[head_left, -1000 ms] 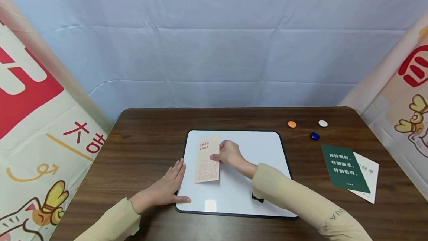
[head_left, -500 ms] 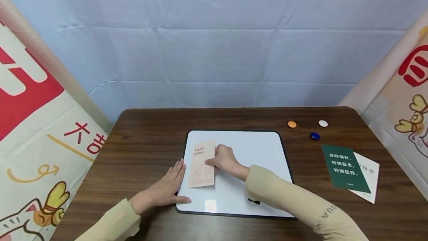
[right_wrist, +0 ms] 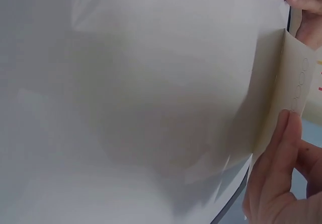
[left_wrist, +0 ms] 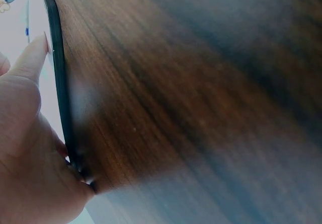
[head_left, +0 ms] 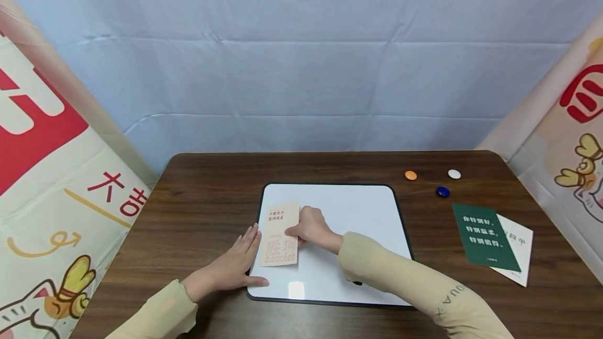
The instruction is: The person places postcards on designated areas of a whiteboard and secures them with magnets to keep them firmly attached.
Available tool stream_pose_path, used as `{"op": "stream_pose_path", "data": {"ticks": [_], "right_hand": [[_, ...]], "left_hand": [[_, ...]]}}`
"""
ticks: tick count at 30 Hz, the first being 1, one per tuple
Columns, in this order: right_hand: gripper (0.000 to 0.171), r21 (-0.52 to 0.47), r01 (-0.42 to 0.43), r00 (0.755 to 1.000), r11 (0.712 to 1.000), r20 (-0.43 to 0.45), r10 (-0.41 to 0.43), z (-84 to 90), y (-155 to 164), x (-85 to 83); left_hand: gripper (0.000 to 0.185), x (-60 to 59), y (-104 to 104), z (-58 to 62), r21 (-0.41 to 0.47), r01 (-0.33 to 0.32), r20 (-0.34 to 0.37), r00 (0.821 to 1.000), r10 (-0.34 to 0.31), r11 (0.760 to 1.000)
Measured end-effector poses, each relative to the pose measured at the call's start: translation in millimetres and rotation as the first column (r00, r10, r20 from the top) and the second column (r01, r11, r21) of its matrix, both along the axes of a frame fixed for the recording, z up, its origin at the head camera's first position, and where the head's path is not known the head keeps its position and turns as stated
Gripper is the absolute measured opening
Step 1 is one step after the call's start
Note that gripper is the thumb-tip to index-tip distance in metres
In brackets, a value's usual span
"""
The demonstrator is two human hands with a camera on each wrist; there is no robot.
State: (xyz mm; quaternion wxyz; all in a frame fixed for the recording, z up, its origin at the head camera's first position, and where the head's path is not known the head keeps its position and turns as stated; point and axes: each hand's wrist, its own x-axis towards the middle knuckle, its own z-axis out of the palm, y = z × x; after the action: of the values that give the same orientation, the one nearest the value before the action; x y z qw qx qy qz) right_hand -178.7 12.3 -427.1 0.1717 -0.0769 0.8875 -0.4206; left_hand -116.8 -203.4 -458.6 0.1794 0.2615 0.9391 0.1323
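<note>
a dark wooden table (head_left: pixel 198 208) holds a whiteboard (head_left: pixel 358 224). the right hand (head_left: pixel 311 226) pinches a beige card (head_left: pixel 280 234) near its left edge. the left hand (head_left: pixel 233 266) lies flat, fingers straight, on the board's near left corner.

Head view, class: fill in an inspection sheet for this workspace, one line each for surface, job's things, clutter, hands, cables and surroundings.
Surface: dark brown wooden table.
Job's things: beige printed paper card lying on the black-framed white board, near its left edge.
Clutter: orange, white and blue round magnets; dark green card overlapping a white card.
Hands: left hand flat at the board's left edge; right hand pinches the beige card.
Cables: nothing seen.
Surroundings: pale blue cloth backdrop; printed banners on both sides.
</note>
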Motion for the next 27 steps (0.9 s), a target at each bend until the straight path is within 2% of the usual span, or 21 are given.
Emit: {"op": "stream_pose_path", "data": {"ticks": [9,20,27], "right_hand": [[0.042,-0.005,0.003,1.000,1.000,0.002,-0.003,-5.3,-2,1.3],[0.070,0.098,0.033,0.997,0.995,-0.074,-0.026,-12.2,-5,0.2],[0.074,0.127,0.018,0.996,0.992,-0.090,-0.007,-12.9,-4,-1.0]], "left_hand": [[0.110,-0.7,-1,-3.5,0.006,0.008,-0.014,1.000,-0.008,1.000],[0.109,-1.8,-1,-6.9,0.032,0.016,-0.026,1.000,-0.015,0.999],[0.110,-2.8,-1,-7.8,0.009,0.017,-0.035,0.999,-0.017,1.000]]}}
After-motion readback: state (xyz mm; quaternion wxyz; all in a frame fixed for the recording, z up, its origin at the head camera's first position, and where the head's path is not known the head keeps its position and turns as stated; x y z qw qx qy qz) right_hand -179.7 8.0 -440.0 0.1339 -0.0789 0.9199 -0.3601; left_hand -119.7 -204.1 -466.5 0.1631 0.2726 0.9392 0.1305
